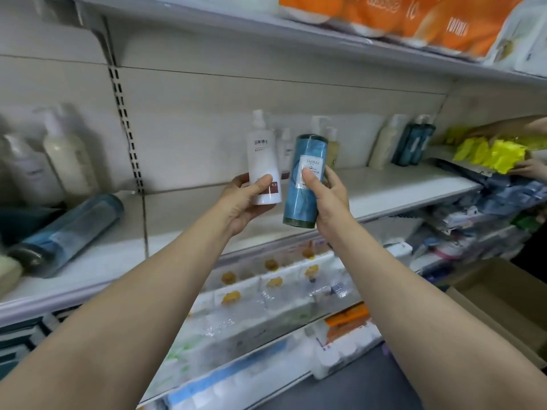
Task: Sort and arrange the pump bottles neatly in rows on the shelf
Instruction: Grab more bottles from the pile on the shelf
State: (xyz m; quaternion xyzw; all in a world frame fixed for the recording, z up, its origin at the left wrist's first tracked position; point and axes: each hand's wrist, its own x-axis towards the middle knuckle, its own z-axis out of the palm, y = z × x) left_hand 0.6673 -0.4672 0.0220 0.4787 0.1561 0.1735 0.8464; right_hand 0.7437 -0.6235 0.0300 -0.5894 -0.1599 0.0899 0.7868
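Observation:
My left hand (pixel 245 199) grips a white pump bottle (pixel 263 161) with a dark red label patch, upright above the shelf (pixel 399 184). My right hand (pixel 327 196) grips a blue cylindrical bottle (pixel 305 179) with a white label, tilted slightly, right beside the white one. Both are held in front of the shelf, off its surface. Behind them stand two small white bottles (pixel 285 149) and a pale yellow one (pixel 333 146). Further right stand a cream bottle (pixel 384 143) and dark teal bottles (pixel 414 143).
On the left shelf section, a blue bottle (pixel 74 232) lies on its side beside cream and white pump bottles (pixel 68 155). Orange tissue packs (pixel 399 16) sit on the shelf above. Another person's hands (pixel 529 170) handle yellow packets (pixel 491 152) at right. A cardboard box (pixel 503 300) stands low right.

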